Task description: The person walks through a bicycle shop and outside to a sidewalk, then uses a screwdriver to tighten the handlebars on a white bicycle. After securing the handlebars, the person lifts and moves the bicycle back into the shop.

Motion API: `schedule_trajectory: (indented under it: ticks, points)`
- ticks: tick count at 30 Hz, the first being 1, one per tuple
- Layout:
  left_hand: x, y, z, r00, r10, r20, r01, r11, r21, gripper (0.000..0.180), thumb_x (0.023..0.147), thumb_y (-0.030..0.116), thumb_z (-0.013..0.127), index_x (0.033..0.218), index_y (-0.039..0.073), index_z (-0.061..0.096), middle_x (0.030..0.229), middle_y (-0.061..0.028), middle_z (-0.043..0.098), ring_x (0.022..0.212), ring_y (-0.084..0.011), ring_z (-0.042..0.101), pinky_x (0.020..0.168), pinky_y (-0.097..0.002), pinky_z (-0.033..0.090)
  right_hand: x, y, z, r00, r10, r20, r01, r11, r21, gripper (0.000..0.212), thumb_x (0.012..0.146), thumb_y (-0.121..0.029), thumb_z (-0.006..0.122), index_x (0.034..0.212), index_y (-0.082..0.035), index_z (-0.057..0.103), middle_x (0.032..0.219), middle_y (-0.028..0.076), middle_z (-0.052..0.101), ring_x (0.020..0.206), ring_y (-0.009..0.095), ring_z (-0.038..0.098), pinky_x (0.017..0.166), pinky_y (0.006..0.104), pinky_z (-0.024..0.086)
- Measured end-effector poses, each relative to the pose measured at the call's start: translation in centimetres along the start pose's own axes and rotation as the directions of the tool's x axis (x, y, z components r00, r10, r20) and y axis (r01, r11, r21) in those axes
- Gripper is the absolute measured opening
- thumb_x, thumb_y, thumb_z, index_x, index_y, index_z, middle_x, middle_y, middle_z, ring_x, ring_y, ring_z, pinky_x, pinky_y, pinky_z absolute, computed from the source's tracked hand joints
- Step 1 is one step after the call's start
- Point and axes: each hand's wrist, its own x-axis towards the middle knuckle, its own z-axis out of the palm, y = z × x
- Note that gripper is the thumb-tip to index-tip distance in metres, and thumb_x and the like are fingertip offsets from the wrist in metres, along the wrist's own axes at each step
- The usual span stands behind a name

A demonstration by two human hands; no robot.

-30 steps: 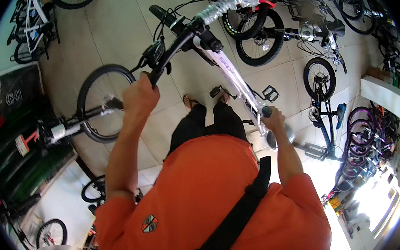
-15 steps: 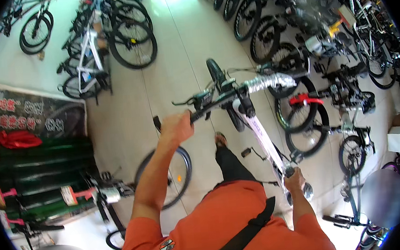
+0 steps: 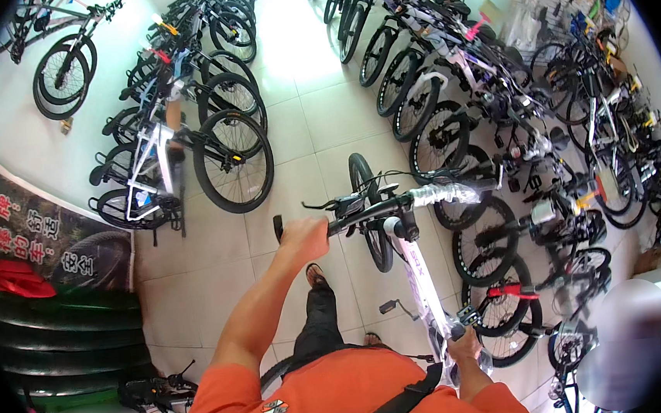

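Observation:
A white bicycle [image 3: 417,266] with a pink-tinted frame stands upright in front of me, slightly to the right. My left hand [image 3: 304,240] is wrapped round the left grip of its dark handlebar [image 3: 370,214]. Clear plastic covers the handlebar's right end [image 3: 442,194]. My right hand [image 3: 466,345] is closed on the dark front part of the saddle [image 3: 456,329], which seems wrapped in clear plastic. The front wheel [image 3: 361,174] points ahead along the aisle. A pedal [image 3: 388,307] sticks out on the left side. My body and arm hide the rear wheel.
Parked bicycles line the right side [image 3: 458,150], close to this bike's handlebar. Another row of bicycles [image 3: 234,163] stands at the left. A printed banner [image 3: 53,228] and dark green rolls [image 3: 61,329] lie at far left. The tiled floor [image 3: 293,124] runs between the rows.
I have moved forward with the bicycle, and the parked bikes and banner have shifted down in view. Both hands keep their hold. More of the aisle ahead shows.

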Motion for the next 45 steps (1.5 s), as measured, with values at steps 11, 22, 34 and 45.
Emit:
schedule_trajectory:
  ticks: [11,22,34,45]
  points:
    - [26.1,-15.3,-9.7,0.99,-0.013,0.143,0.022,0.998,-0.06,0.023,0.08,0.012,0.067,0.099,0.007,0.078,0.097,-0.0187,0.077,0.095,-0.0361,0.076,0.083,-0.0474,0.059,9.3,-20.1,-6.7,0.81,0.553,-0.196,-0.489,0.821,0.295,0.088,0.084,-0.064,0.071,0.149,-0.007,0.051,0.149,0.024,0.053,0.136,0.039,0.051,0.116,0.0557,0.035]
    - [51.4,-35.9,-17.2,0.999,0.018,0.035,-0.019,1.0,0.022,0.027,0.083,0.026,0.065,0.101,0.007,0.07,0.092,-0.0217,0.074,0.091,-0.0405,0.073,0.081,-0.0523,0.057,25.4,-49.8,-3.0,0.172,0.983,-0.058,-0.78,0.172,0.602,0.06,0.1,-0.053,0.049,0.146,-0.015,0.051,0.142,0.02,0.055,0.13,0.04,0.054,0.102,0.0581,0.042]
    - [80.9,-53.5,-27.2,0.995,-0.017,0.097,0.017,1.0,-0.002,0.029,0.084,0.027,0.064,0.103,0.006,0.071,0.092,-0.0217,0.075,0.09,-0.0416,0.073,0.083,-0.0528,0.057,42.2,-83.9,-11.4,0.174,0.984,0.046,-0.743,0.101,0.662,0.064,0.107,-0.055,0.031,0.157,-0.016,0.035,0.155,0.017,0.045,0.142,0.032,0.043,0.115,0.055,0.033]
    - [104.8,-71.1,-35.0,0.983,-0.148,0.112,0.158,0.984,-0.084,0.027,0.086,0.027,0.063,0.105,0.009,0.071,0.094,-0.0209,0.075,0.093,-0.0418,0.073,0.085,-0.0527,0.057,57.2,-112.6,-17.1,0.197,0.98,-0.021,-0.695,0.155,0.702,0.077,0.099,-0.067,0.041,0.157,-0.015,0.039,0.153,0.022,0.048,0.142,0.037,0.046,0.115,0.0566,0.034]
